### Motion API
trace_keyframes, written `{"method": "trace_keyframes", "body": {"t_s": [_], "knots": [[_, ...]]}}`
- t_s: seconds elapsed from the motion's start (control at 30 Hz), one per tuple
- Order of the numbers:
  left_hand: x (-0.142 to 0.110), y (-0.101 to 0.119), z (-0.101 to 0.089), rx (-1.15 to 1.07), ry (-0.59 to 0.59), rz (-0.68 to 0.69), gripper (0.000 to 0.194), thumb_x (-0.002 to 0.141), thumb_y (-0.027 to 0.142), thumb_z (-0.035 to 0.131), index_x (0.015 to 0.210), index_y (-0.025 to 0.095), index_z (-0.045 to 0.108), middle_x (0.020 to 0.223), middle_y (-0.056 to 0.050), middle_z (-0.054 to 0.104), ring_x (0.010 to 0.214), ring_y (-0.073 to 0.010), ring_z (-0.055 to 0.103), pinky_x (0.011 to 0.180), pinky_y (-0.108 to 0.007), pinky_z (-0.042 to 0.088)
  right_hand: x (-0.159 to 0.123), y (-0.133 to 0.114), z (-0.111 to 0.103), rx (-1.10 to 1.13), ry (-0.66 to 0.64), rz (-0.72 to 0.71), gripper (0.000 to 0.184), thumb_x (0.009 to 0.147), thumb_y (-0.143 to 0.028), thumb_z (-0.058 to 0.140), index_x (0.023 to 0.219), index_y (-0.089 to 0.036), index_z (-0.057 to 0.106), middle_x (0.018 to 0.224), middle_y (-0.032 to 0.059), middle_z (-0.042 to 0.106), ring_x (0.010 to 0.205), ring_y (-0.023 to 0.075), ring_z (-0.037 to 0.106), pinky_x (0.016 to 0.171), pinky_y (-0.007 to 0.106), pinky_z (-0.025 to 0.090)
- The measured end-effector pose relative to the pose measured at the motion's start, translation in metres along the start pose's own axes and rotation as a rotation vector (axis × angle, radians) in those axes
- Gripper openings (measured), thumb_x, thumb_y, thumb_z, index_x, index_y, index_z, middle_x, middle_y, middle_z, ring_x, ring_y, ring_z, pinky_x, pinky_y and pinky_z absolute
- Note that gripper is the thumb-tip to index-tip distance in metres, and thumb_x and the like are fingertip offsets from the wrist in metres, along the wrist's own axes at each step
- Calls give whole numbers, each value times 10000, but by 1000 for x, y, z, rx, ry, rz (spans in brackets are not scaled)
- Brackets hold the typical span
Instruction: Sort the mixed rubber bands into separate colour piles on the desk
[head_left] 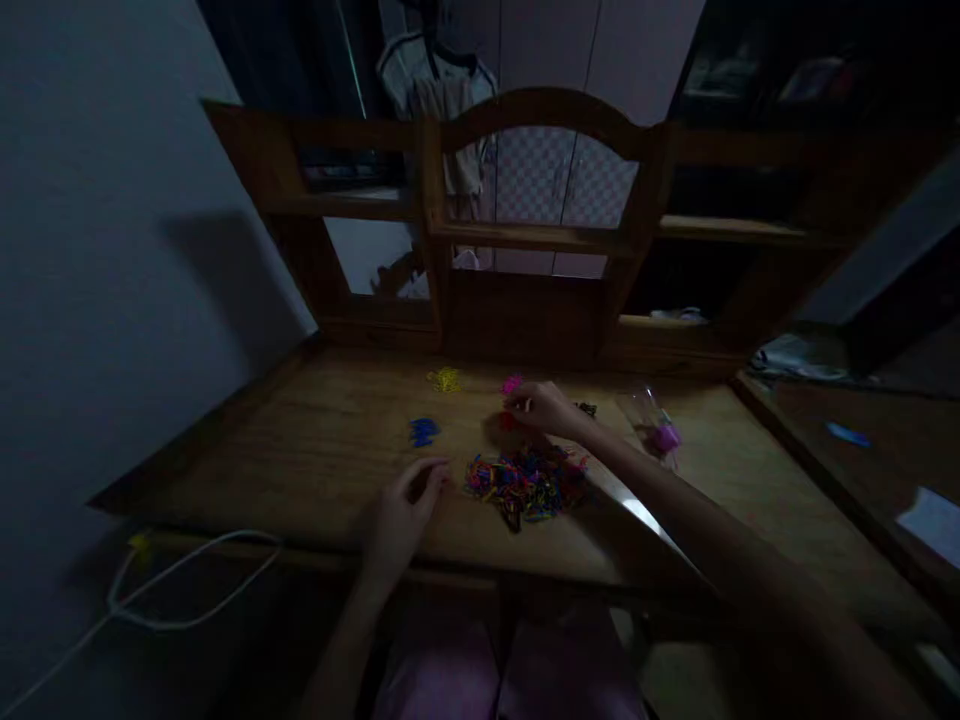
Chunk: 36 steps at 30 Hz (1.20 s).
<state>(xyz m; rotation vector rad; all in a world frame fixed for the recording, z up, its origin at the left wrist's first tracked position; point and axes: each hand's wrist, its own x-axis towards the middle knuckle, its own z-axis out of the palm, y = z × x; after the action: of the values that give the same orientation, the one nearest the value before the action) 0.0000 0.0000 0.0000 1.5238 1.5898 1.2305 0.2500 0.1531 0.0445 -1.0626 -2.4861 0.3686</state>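
Note:
A mixed pile of small, thin coloured pieces [529,482] lies on the wooden desk top; they are too small and dark to name surely. My right hand [546,410] reaches over it, thumb and fingers pinched just above a small red group [508,420]. Whatever is in that pinch is too small to make out. Left of the pile, my left hand [401,510] hovers low with thumb and forefinger tips together, their contents unclear. Single-colour groups lie beyond: blue pieces [423,431], yellow pieces [445,379], pink pieces [512,384] and dark pieces [586,409], partly behind my right hand.
A clear container with a purple part [666,436] lies to the right of my right forearm. The desk's wooden shelf unit [525,235] rises along the back. A white cable [195,620] loops at the front left, near the wall [112,250].

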Motion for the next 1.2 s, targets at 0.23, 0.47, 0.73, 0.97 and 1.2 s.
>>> {"method": "trace_keyframes", "body": {"t_s": [0.23, 0.47, 0.73, 0.97, 1.2], "knots": [[-1, -2, 4, -17, 2, 36, 248, 876, 382, 529, 987, 220, 680, 802, -20, 714, 772, -188, 678, 719, -268, 524, -2, -1, -14, -26, -49, 6, 96, 775, -162, 615, 770, -176, 709, 733, 23, 674, 657, 122, 587, 621, 211, 378], [-1, -5, 2, -56, -11, 40, 252, 887, 384, 517, 1002, 220, 671, 786, -16, 706, 773, -183, 678, 732, -266, 523, -1, -9, -31, -11, 36, 47, 70, 795, -226, 630, 801, -162, 656, 751, 21, 664, 669, 125, 594, 589, 207, 391], [-1, -7, 2, -80, 10, 23, 270, 873, 407, 539, 999, 208, 672, 833, -29, 718, 801, -191, 686, 748, -276, 529, -69, -12, -71, -39, 31, 140, 158, 845, -230, 562, 920, -198, 698, 808, 32, 701, 693, 147, 628, 620, 238, 449], [-1, -4, 1, -41, 42, 11, 308, 866, 462, 531, 927, 194, 669, 820, -40, 724, 781, -200, 686, 738, -278, 527, -131, 5, -58, -33, -148, 148, 316, 819, -84, 505, 1016, -237, 699, 1017, 61, 682, 873, 169, 637, 738, 269, 487], [-3, 0, -1, 109, 61, 39, 319, 875, 481, 502, 893, 213, 675, 813, -33, 730, 773, -205, 681, 731, -275, 510, -124, 1, -44, -277, -125, 90, 185, 862, -130, 518, 940, -182, 677, 929, 79, 656, 804, 166, 611, 675, 251, 433]]}}
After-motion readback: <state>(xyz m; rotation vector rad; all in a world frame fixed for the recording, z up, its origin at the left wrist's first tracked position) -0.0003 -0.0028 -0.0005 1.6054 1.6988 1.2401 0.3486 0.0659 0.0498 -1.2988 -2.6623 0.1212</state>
